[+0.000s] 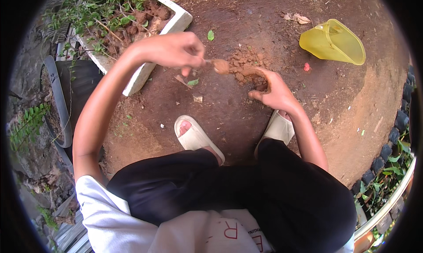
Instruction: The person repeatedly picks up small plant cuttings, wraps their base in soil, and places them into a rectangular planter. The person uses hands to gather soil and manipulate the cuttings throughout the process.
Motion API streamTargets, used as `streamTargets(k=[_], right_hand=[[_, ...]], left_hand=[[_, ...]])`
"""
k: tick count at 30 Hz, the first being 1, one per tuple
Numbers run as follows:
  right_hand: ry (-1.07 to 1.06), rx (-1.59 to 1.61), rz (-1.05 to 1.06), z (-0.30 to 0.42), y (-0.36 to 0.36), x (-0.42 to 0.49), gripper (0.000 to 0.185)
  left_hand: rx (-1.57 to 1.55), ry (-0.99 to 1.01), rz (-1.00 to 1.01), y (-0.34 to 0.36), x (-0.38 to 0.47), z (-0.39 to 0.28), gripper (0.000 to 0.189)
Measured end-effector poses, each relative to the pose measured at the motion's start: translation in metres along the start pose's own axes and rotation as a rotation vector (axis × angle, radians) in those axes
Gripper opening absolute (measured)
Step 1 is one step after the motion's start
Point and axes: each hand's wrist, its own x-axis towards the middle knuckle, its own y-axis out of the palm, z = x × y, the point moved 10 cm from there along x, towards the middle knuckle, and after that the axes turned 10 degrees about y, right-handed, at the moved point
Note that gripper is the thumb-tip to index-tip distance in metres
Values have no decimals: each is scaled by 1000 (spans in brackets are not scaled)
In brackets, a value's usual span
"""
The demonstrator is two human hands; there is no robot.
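Observation:
My left hand (180, 53) is closed around the handle end of a small soil-covered tool, perhaps a spoon (220, 66), whose head points right. The tool looks blurred. Its head is beside a small heap of loose reddish soil (249, 59) on the ground. Across from it, my right hand (272, 89) curves its fingers and thumb at the near right side of the heap, with soil on the fingers. Whether that hand holds any soil cannot be told. Between the two hands and my feet lies bare, dark ground with a small pale chip (198, 98).
A yellow translucent plastic container (345, 43) lies tipped at the upper right. A white planter box (178, 20) with soil and leafy plants stands upper left, near a black pot (79, 87). My sandalled feet (195, 134) are below the hands. Dark edging blocks (386, 152) line the right.

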Motion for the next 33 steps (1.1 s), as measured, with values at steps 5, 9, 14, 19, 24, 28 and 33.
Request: streamTargets(k=[5,9,14,19,24,28,33], right_hand=[[-163,-303,-184,26,-11,-5,50],[-142,-228,-158,21,0,3,47],[-130,-182,-170,20,3,3,42],[-124,-192,-160,23,2,2,44],[-139,-234,-190,18,1,1,48],[-108,-228,-180,8,2,4,50],[-164,-191,-177,6,-7,4,46]], left_hand=[[565,-250,-312,-91,-76,30,20],[646,-435,-361,-125,-119,108,21],[738,-462,-420,-130,-140,145,21],[807,-415,-450,-121,-136,162,23],[904,-413,-424,-113,-120,172,23],[925,-313,-520,-116,-115,163,23],[880,-298,-492,-135,-99,95,25]])
